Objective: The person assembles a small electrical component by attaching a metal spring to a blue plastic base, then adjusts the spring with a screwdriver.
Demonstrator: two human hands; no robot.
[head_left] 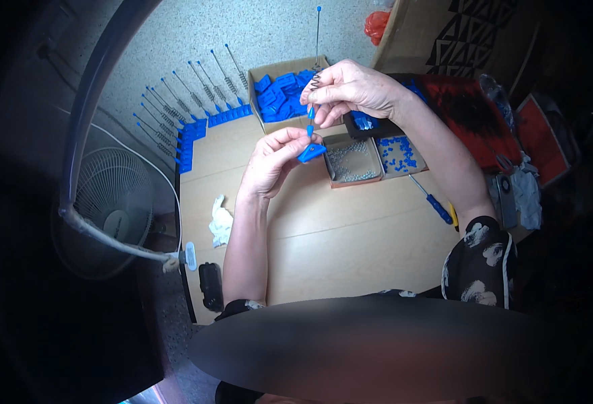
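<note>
Blue triangular piece (311,152): we are pinching it in left hand (274,161); right hand (350,89) grip closing on thin rod (317,40) with spring (315,81), above tabletop (337,229).

an open cardboard box (277,70) sits at the far edge of the wooden table (350,236), brown, square-sided, filled with blue plastic parts. nearer the middle, toward the right edge, stands a small shallow tray-like box (337,180), brownish, holding small metal pieces. just beyond it a small black container (377,129) holds blue bits. off the table's far right corner leans a large brown carton (431,34) with black geometric print on its side.
</note>
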